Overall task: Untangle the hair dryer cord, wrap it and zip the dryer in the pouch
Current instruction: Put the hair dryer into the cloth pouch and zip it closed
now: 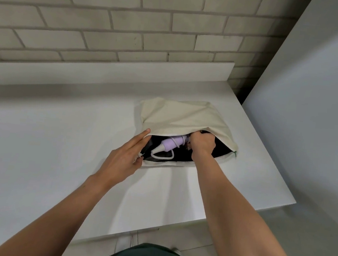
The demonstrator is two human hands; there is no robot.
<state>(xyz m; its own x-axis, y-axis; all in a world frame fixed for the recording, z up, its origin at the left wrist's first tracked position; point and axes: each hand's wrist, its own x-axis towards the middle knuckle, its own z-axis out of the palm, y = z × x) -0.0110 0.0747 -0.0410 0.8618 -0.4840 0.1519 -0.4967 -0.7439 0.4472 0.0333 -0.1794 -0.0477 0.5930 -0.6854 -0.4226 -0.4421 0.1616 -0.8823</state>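
A cream fabric pouch [183, 117] with a dark lining lies open on the white counter. Inside its mouth lies the lilac hair dryer [172, 145], its white cord [162, 155] looped beside the handle. My left hand [127, 155] holds the pouch's left corner at the opening, fingers stretched along the upper edge and thumb under it. My right hand [202, 144] reaches into the pouch with curled fingers on the dryer's far end; the fingertips are hidden under the flap. A green zipper end [235, 154] shows at the pouch's right corner.
The white counter [59, 138] ends in a low backsplash under a pale brick wall [133, 21]. A white panel [311, 100] rises on the right. The counter's front edge runs close to my body, with tiled floor and a loose cable below.
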